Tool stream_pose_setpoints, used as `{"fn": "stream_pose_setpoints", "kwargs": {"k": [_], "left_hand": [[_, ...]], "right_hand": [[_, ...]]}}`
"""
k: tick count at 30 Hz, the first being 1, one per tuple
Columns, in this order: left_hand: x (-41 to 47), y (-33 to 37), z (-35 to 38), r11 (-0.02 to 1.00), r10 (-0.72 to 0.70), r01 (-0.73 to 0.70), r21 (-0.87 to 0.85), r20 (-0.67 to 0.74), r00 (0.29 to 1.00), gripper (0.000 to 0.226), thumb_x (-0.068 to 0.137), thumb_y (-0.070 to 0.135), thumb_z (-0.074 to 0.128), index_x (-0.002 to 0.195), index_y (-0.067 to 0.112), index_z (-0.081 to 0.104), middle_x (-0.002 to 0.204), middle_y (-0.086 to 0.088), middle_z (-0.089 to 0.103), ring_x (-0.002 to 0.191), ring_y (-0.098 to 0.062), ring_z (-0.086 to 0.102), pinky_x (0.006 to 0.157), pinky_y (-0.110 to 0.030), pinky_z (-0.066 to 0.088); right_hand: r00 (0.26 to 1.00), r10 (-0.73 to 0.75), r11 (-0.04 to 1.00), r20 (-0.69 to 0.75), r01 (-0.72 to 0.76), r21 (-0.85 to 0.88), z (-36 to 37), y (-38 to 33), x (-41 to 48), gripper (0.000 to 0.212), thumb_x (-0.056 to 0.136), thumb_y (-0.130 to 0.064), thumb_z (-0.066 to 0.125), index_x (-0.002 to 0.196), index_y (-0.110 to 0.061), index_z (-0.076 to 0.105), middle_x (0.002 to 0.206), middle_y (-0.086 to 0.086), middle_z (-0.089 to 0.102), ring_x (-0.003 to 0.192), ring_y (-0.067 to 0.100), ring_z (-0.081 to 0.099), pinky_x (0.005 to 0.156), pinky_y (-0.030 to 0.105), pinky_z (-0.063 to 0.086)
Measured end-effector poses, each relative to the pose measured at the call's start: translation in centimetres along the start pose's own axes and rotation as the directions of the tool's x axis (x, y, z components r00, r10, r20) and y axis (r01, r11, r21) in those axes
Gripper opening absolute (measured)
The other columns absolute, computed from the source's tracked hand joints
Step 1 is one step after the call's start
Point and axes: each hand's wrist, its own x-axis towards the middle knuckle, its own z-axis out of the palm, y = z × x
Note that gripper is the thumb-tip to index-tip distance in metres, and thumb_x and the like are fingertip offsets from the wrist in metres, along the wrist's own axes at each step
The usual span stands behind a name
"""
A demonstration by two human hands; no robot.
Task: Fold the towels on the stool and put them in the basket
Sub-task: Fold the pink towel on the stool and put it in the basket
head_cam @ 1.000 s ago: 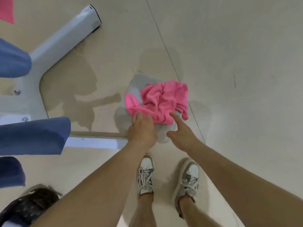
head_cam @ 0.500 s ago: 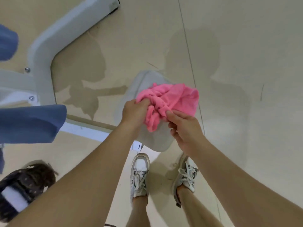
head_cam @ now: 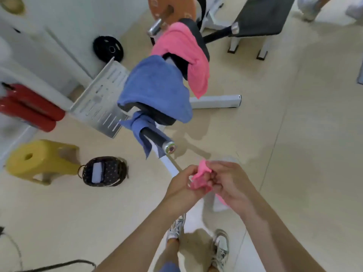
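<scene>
Both hands hold a small pink towel (head_cam: 200, 177) bunched up in front of me. My left hand (head_cam: 182, 185) grips its left side and my right hand (head_cam: 229, 183) pinches its right side; a pale cloth (head_cam: 217, 204) hangs below them. A yellow stool (head_cam: 39, 160) stands on the floor at the left with nothing on top. Beside it sits a dark dotted basket (head_cam: 104, 171) holding one folded white towel. A blue towel (head_cam: 155, 89), a smaller blue cloth (head_cam: 141, 130) and a pink towel (head_cam: 184, 55) are draped over a gym machine.
The gym machine's padded bar (head_cam: 163, 142) juts toward me just above my hands. A perforated metal plate (head_cam: 102, 101), red rollers (head_cam: 27, 108) and a black weight plate (head_cam: 108, 49) lie at the left. A bench (head_cam: 261, 18) stands at the back right.
I have lifted the pink towel off the floor and raised my head, so the machine, stool and basket have come into view. The towel is now bunched tighter between both hands.
</scene>
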Motion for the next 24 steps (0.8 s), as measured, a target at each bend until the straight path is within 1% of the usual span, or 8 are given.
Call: {"fn": "stream_pose_setpoints", "kwargs": {"k": [4,7,10,13,16,20,22,24], "left_hand": [[-6.5,1.5,-3.8,0.979,-0.035,-0.032,-0.203,-0.318,0.948,0.016,0.091,0.015,0.058,0.087,0.017,0.073,0.081,0.009,0.07,0.074,-0.001,0.058,0.075,-0.019,0.044],[-10.4,3.7,-7.4,0.938,-0.089,-0.069,-0.34,-0.431,0.898,0.028,0.09,0.023,0.049,0.084,0.003,0.066,0.077,-0.003,0.065,0.073,-0.011,0.054,0.077,-0.031,0.045],[-14.2,6.4,-11.6,0.922,-0.098,-0.149,-0.356,-0.588,0.803,0.036,0.096,0.024,0.042,0.069,0.011,0.061,0.067,0.002,0.061,0.064,-0.011,0.054,0.061,-0.025,0.041],[-19.2,8.0,-16.5,0.914,-0.026,-0.239,-0.328,-0.636,0.771,0.042,0.097,0.018,0.04,0.06,0.021,0.061,0.056,0.009,0.056,0.058,-0.009,0.051,0.056,-0.023,0.039],[-23.6,7.0,-21.0,0.956,0.078,-0.237,-0.174,-0.627,0.775,0.032,0.092,0.022,0.042,0.064,0.016,0.056,0.055,0.008,0.05,0.057,-0.011,0.045,0.057,-0.028,0.036],[-29.0,3.5,-26.6,0.983,0.153,-0.175,0.062,-0.801,0.579,0.037,0.093,0.027,0.044,0.058,0.016,0.048,0.05,0.011,0.044,0.053,-0.008,0.04,0.053,-0.029,0.032],[-31.9,2.0,-29.3,0.972,0.156,-0.233,0.043,-0.857,0.491,0.035,0.096,0.016,0.043,0.063,0.014,0.053,0.054,0.012,0.046,0.055,-0.003,0.039,0.055,-0.026,0.032],[-34.6,0.3,-32.1,0.957,0.122,-0.29,-0.026,-0.868,0.481,0.029,0.097,0.018,0.043,0.077,0.008,0.062,0.066,0.007,0.057,0.064,-0.003,0.047,0.064,-0.028,0.04]], "right_hand": [[0.986,0.142,0.987,0.085,-0.134,-0.092,6.2,-1.8,-3.9,0.041,0.088,-0.007,0.055,0.049,-0.009,0.063,0.051,0.002,0.049,0.041,0.007,0.034,0.044,0.019,0.013],[0.987,0.107,0.982,0.12,-0.086,-0.168,10.6,-3.2,-6.2,0.02,0.089,-0.015,0.059,0.072,-0.006,0.061,0.059,0.005,0.052,0.045,0.009,0.041,0.041,0.019,0.026],[0.969,-0.021,0.965,0.248,0.084,-0.248,15.6,-4.3,-8.6,0.019,0.087,-0.025,0.061,0.088,-0.007,0.066,0.08,0.008,0.058,0.074,0.016,0.055,0.063,0.028,0.042],[0.799,0.045,0.877,0.6,0.256,-0.407,21.1,-4.8,-11.9,0.039,0.081,-0.038,0.069,0.116,-0.025,0.06,0.107,0.001,0.068,0.101,0.016,0.065,0.079,0.034,0.051],[0.669,0.092,0.774,0.738,0.418,-0.475,26.2,-4.1,-14.2,0.04,0.086,-0.016,0.067,0.122,-0.03,0.06,0.113,-0.001,0.07,0.105,0.016,0.067,0.084,0.031,0.055],[0.645,-0.173,0.44,0.744,0.726,-0.528,33.0,-1.5,-16.1,0.02,0.084,-0.013,0.063,0.092,-0.026,0.076,0.087,-0.005,0.075,0.085,0.013,0.069,0.081,0.033,0.053],[0.578,-0.178,0.226,0.797,0.812,-0.538,36.6,0.6,-17.3,0.014,0.082,-0.017,0.061,0.081,-0.021,0.075,0.074,0.001,0.072,0.071,0.016,0.064,0.072,0.033,0.051],[0.531,-0.142,0.073,0.835,0.847,-0.526,40.0,2.4,-18.8,0.012,0.082,-0.019,0.063,0.073,-0.017,0.071,0.068,0.007,0.067,0.065,0.02,0.059,0.069,0.036,0.05]]}}
